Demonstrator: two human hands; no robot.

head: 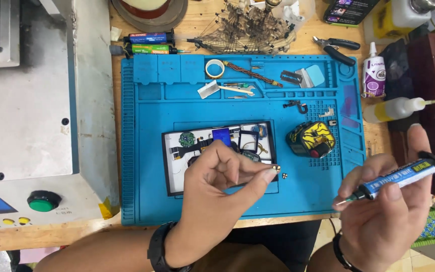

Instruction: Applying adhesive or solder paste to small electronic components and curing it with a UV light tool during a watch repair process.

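My left hand [217, 189] hovers over the blue work mat [142, 151], pinching a tiny metal part [277, 167] between thumb and forefinger. Another tiny part [285, 176] lies on the mat just right of it. My right hand [388, 206] holds a blue syringe-style glue tube [396, 179] with its needle tip pointing left toward the pinched part. Under my left hand lies a white tray [174, 176] with several small circuit parts and flex cables. A yellow and black watch body [312, 139] rests on the mat to the right.
A grey machine [31, 116] with a green button fills the left. At the mat's back lie a tape roll [214, 68], tweezers, blades, two syringes [149, 43], pliers [336, 48], a model ship [247, 27] and glue bottles [374, 73].
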